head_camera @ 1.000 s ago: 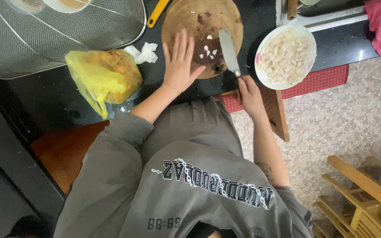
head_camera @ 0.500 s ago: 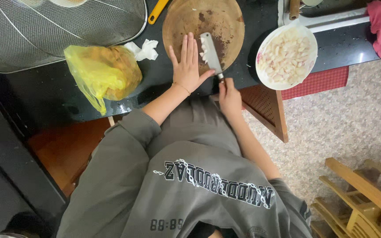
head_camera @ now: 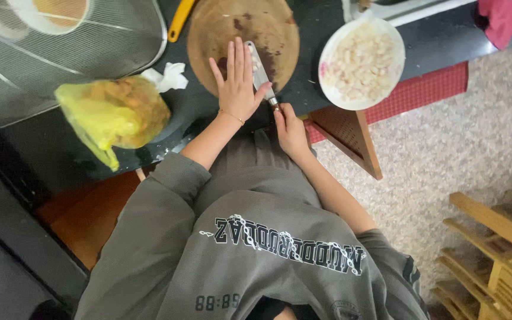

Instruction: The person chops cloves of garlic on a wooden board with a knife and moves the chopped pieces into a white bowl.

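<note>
Left hand (head_camera: 239,83) flat on knife (head_camera: 260,76) blade; right hand (head_camera: 290,127) grips handle.

Black counter (head_camera: 440,41): chopping board (head_camera: 244,26), bowl (head_camera: 327,59), yellow bag (head_camera: 111,115).

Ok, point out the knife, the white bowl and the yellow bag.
knife (head_camera: 258,71), head view, on the flat of the blade.
white bowl (head_camera: 327,53), head view, on its left rim.
yellow bag (head_camera: 111,115), head view, on its middle.

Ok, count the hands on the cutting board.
2: left hand flat on the round cutting board beside the blade; right hand gripping the knife handle at its near edge.
</note>
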